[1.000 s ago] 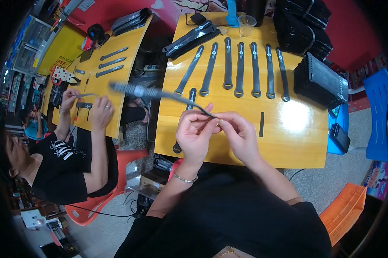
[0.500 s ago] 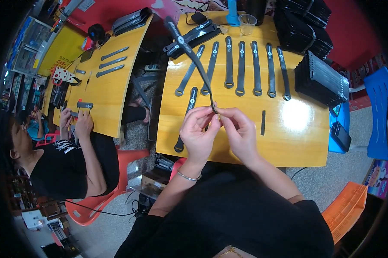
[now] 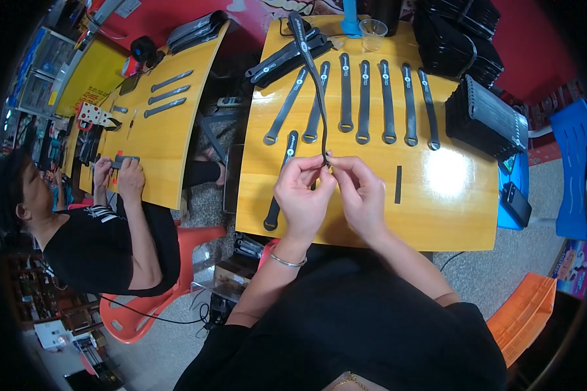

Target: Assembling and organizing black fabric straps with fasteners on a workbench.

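Above the near part of the yellow table, my left hand and my right hand pinch the lower end of a black strap between thumbs and fingertips. The rest of that strap rises away from me, its white-printed upper part over a strap bundle. The pinched end is mostly covered by my fingers. Beyond my hands lies a row of similar straps, each with a slotted round end toward me. One more strap lies left of my left hand. Right of my right hand is a short dark strip.
A ribbed black stack stands at the table's right, with dark bundles behind it. A clear cup sits at the back. At the left, a co-worker handles a strap at another table.
The strap's upper part has swung right and now stands more upright. My hands stay pinched at its lower end. The co-worker's hands have shifted slightly.
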{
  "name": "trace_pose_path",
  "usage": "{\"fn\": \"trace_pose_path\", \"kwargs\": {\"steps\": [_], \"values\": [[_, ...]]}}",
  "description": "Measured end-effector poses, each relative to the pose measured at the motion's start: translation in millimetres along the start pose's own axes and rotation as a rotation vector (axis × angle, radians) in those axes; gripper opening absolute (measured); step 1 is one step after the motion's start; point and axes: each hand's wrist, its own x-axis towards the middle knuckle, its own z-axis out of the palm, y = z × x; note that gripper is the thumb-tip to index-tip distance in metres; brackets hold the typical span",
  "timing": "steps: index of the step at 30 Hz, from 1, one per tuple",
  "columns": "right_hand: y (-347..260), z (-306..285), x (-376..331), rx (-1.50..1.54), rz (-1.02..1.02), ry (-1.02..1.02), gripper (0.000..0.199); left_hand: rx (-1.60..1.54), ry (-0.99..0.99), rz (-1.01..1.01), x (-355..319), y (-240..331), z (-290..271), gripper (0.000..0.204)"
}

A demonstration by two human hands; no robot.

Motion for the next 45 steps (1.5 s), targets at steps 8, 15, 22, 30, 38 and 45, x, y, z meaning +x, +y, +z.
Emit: {"fn": "trace_pose_path", "kwargs": {"steps": [8, 15, 22, 30, 38, 45], "values": [[3, 1, 3, 0.091, 0.040, -0.033, 0.012, -0.081, -0.081, -0.073, 3, -2, -10, 0.016], [2, -3, 4, 0.084, 0.068, -0.065, 0.012, -0.204, -0.092, -0.154, 3, 0, -12, 0.014], [-2, -6, -1, 0.041, 0.073, -0.089, 0.012, -0.006, -0.132, -0.152, 3, -4, -19, 0.008], [-15, -24, -8, -0.045, 0.047, -0.122, 0.011, 0.223, -0.283, 0.109, 4, 10, -18, 0.005], [-26, -55, -11, -0.200, 0.009, -0.190, 0.013, 0.663, -0.540, 0.335, 4, 35, -3, 0.008], [-19, -129, -2, -0.673, -0.215, -0.025, 0.011, 0.063, -0.490, 0.009, -8, 22, -6, 0.011]]}}
